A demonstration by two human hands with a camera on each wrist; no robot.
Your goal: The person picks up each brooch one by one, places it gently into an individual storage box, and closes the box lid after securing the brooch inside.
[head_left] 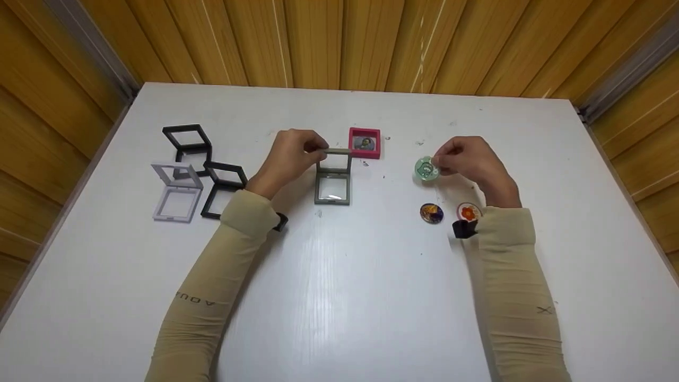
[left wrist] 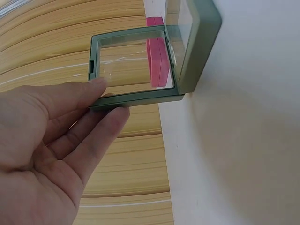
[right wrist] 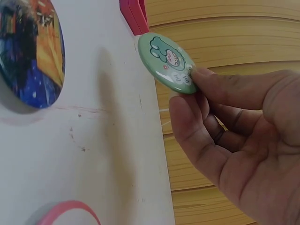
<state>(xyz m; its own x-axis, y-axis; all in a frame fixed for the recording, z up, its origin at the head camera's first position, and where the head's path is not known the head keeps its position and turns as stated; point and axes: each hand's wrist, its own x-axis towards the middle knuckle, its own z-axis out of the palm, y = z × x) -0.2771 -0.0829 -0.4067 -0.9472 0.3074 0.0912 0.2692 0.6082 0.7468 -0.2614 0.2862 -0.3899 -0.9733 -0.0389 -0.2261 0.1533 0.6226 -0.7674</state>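
Observation:
The left hand (head_left: 294,156) pinches the raised lid of a green-grey hinged frame (head_left: 316,189) between thumb and fingers; the frame's base lies flat on the table. In the left wrist view the left hand (left wrist: 61,126) holds the lid's edge (left wrist: 140,98), and clear film spans the lid. The right hand (head_left: 472,162) pinches a round green badge (head_left: 426,168) by its edge, above the table. The right wrist view shows a cartoon figure on the badge (right wrist: 166,58), tilted in the right hand (right wrist: 234,126).
On the white table (head_left: 371,297) at left stand two black frames (head_left: 186,129) and a white frame (head_left: 176,218), lids raised. A pink frame (head_left: 374,154) holding a picture is behind the green-grey one. A dark colourful badge (head_left: 431,213) and a flower badge (head_left: 469,212) lie near the right wrist.

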